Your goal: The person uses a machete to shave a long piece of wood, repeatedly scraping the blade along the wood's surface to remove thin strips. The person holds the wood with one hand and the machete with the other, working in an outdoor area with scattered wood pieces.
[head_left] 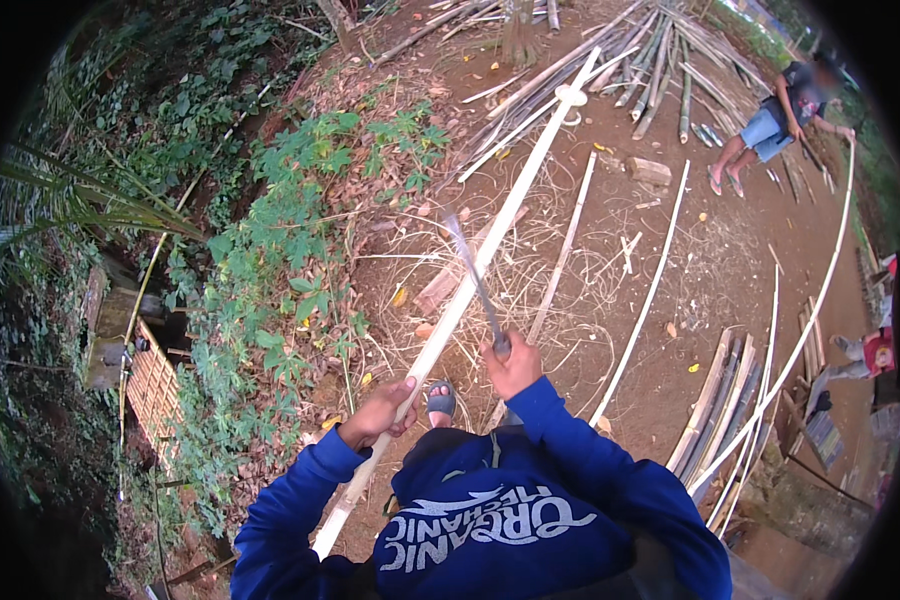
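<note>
My left hand (378, 412) grips a long pale bamboo strip (490, 240) that runs from beside my left side up and away across the dirt toward a pile of poles. My right hand (512, 364) is closed on the handle of a long knife (473, 275), whose grey blade points up and left and lies against the strip a short way beyond my left hand. Both arms wear blue sleeves. My sandalled foot (441, 401) shows between the hands.
Thin bamboo strips (646, 295) lie scattered over the brown dirt. Split slats (718, 405) are stacked at the right, and a pile of poles (650, 70) lies at the back. Another person (782, 115) crouches at the upper right. Green plants (290, 250) slope down on the left.
</note>
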Available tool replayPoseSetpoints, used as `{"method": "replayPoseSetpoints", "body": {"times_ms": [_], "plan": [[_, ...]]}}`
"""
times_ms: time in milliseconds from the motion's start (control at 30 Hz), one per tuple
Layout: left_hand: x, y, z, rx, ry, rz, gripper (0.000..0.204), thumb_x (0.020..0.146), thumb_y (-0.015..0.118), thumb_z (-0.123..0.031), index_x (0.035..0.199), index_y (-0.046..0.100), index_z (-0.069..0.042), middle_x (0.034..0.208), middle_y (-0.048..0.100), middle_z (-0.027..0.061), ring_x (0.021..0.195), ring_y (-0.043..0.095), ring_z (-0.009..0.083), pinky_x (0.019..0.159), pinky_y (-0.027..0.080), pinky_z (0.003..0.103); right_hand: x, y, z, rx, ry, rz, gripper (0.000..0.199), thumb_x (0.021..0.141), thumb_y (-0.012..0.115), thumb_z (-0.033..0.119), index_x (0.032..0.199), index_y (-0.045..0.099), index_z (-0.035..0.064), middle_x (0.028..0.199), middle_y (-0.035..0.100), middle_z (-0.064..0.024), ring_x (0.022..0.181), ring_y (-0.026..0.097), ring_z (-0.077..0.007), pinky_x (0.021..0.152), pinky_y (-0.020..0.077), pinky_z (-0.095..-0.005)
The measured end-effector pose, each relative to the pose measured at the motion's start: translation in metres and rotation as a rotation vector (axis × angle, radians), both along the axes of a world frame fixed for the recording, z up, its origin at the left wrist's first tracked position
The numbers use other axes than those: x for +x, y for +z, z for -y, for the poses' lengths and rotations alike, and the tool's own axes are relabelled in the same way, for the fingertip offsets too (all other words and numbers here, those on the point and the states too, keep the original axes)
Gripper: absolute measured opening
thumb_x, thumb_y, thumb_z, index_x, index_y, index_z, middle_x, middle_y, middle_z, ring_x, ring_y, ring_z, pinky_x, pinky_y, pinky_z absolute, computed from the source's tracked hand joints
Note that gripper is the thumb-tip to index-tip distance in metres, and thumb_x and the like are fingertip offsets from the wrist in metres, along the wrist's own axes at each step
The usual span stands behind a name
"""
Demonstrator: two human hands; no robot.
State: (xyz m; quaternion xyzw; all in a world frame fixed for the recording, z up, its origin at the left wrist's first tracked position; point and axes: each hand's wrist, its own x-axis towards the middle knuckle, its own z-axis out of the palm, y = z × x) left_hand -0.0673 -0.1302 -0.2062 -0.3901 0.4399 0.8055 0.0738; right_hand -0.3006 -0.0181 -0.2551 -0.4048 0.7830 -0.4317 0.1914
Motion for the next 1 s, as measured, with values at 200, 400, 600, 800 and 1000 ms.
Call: {"method": "replayPoseSetpoints", "body": {"times_ms": [200, 400, 600, 800, 1000], "plan": [[-0.003, 0.017, -0.018, 0.352, -0.014, -0.162, 0.028, 0.103, 0.042, -0.034, 0.097, 0.045, -0.007, 0.066, 0.038, -0.0016, 0.044, 0.033, 0.0060, 0.038, 0.028, 0.020, -0.003, 0.046, -0.015, 0.286, 0.439, -0.434, 0.024, 0.078, 0.062, 0.020, 0.098, 0.054, 0.0087, 0.065, 0.063, -0.0178, 0.064, 0.065, -0.0396, 0.061, 0.0521, -0.0510], [0.026, 0.012, -0.017, 0.404, 0.019, -0.222, 0.033, 0.102, 0.042, -0.040, 0.098, 0.045, -0.008, 0.067, 0.038, -0.0034, 0.048, 0.033, 0.0027, 0.040, 0.028, 0.017, -0.065, 0.014, 0.003, 0.411, 0.181, -0.431, 0.021, 0.079, 0.061, 0.017, 0.098, 0.058, 0.0084, 0.065, 0.063, -0.0201, 0.063, 0.064, -0.0401, 0.062, 0.0528, -0.0511], [0.024, 0.015, -0.012, 0.250, 0.013, -0.128, 0.036, 0.102, 0.041, -0.043, 0.109, 0.049, -0.009, 0.066, 0.038, -0.0033, 0.049, 0.035, 0.0033, 0.041, 0.029, 0.017, 0.010, 0.041, 0.000, 0.390, 0.409, -0.346, 0.019, 0.081, 0.058, 0.016, 0.098, 0.058, 0.0075, 0.068, 0.064, -0.0203, 0.063, 0.064, -0.0395, 0.062, 0.0524, -0.0519], [0.010, 0.018, -0.003, 0.184, -0.043, -0.026, 0.032, 0.103, 0.040, -0.040, 0.102, 0.049, -0.009, 0.062, 0.035, -0.0031, 0.043, 0.030, 0.0042, 0.038, 0.026, 0.019, -0.076, 0.018, 0.017, 0.445, 0.087, -0.493, 0.016, 0.083, 0.054, 0.019, 0.098, 0.057, 0.0160, 0.071, 0.066, -0.0158, 0.066, 0.067, -0.0364, 0.061, 0.0491, -0.0592], [-0.013, 0.020, 0.002, 0.222, 0.007, -0.106, 0.031, 0.102, 0.044, -0.036, 0.085, 0.044, -0.011, 0.059, 0.033, -0.0036, 0.041, 0.026, 0.0050, 0.036, 0.023, 0.021, -0.014, 0.069, 0.017, 0.514, 0.574, -0.683, 0.019, 0.082, 0.056, 0.019, 0.100, 0.059, 0.0146, 0.073, 0.067, -0.0164, 0.067, 0.068, -0.0363, 0.060, 0.0493, -0.0574]]}}
